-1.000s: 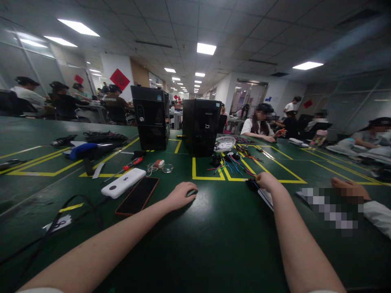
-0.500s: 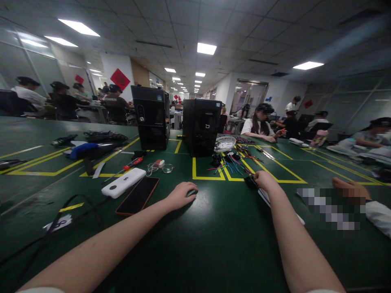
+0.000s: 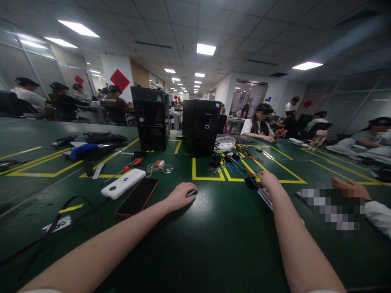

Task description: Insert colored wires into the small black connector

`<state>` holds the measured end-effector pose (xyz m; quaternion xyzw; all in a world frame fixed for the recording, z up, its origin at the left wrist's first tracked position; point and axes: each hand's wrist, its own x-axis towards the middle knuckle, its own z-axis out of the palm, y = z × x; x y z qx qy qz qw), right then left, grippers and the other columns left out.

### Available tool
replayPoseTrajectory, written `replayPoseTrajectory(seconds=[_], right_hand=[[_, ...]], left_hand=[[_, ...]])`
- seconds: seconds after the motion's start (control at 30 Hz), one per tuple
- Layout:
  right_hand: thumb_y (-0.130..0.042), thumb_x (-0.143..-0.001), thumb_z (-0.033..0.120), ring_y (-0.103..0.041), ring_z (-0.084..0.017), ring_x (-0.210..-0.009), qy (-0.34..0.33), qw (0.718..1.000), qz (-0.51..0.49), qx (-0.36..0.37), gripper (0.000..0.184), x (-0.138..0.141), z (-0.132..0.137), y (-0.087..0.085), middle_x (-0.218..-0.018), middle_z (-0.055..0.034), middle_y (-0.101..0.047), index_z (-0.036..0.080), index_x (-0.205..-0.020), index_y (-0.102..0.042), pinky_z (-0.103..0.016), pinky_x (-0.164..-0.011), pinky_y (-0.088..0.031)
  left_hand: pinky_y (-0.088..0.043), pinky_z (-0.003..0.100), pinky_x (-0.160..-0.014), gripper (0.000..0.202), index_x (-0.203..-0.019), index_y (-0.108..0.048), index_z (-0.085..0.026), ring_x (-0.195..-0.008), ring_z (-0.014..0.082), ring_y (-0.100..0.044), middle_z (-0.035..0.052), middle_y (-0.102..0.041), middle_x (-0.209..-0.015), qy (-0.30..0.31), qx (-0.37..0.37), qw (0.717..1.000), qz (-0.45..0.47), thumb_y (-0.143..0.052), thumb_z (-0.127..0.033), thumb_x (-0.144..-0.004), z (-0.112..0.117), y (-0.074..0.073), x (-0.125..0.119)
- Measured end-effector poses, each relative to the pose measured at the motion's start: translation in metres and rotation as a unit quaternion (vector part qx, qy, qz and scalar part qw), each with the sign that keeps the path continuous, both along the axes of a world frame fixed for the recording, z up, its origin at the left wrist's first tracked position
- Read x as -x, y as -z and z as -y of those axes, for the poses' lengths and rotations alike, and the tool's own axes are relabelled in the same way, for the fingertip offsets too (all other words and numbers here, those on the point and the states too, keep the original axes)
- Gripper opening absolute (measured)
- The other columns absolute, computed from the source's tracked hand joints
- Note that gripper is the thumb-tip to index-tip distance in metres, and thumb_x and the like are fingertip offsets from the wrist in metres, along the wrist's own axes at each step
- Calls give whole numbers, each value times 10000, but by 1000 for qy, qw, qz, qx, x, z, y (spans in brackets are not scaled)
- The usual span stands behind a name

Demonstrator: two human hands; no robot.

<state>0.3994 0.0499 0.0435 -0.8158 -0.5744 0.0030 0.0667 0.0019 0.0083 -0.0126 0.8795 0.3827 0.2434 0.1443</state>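
Observation:
My left hand [image 3: 182, 194] rests on the green table [image 3: 214, 232], its fingers curled with the thumb toward the index finger. A small dark patch shows between them, too small to name. Farther right, my right hand [image 3: 269, 180] is closed, palm down, its fingertips mostly hidden. Just left of it lies a black connector-like piece [image 3: 251, 183]. A white strip-like item [image 3: 265, 198] lies partly under my right wrist. Beyond that hand are loose coloured wires [image 3: 233, 166]. Left of my left hand are a phone [image 3: 139, 197] and a white power bank-like box [image 3: 124, 184].
Two black computer towers [image 3: 149, 118] [image 3: 202, 128] stand at the back beside a white basket [image 3: 225, 143]. Glasses [image 3: 166, 168] and a red screwdriver [image 3: 132, 164] lie at left. Another person's hand [image 3: 351, 189] rests at right; a co-worker [image 3: 258, 124] sits across the table.
My right hand has shifted slightly to the right, away from the black piece, uncovering more of it. My left hand stays in place.

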Motion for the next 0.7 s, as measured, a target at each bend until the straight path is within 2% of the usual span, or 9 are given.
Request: replayPoseTrajectory(seconds=[0.1,0.23,0.7], right_hand=[[-416,-813,178,-597,-198,-929,-14,1000,1,-2,339,2,-1,1,-1097,-106,-625,177,-1068,-639,-224,-666,-427],[-451,-781,192,-597,-197,-919,-42,999,11,6,318,6,-2,1,-1047,-102,-649,171,-1004,-676,-221,-676,-414],[-473,-723,142,-608,-191,-867,-38,999,-4,-6,364,8,-1,6,-1009,-107,-663,163,-1024,-678,-223,-659,-407]], left_hand=[[-372,363,-967,259,-1055,-594,-224,-1077,212,-510,45,-587,-1136,2,0,1000,0,-537,-310,-819,0,0,0],[-373,363,-965,259,-1055,-595,-217,-1073,213,-511,49,-586,-1136,2,-2,1000,-1,-541,-299,-815,-2,0,1],[-368,365,-967,263,-1062,-595,-225,-1085,211,-503,41,-582,-1144,1,10,1000,1,-534,-301,-817,-1,-2,2]])
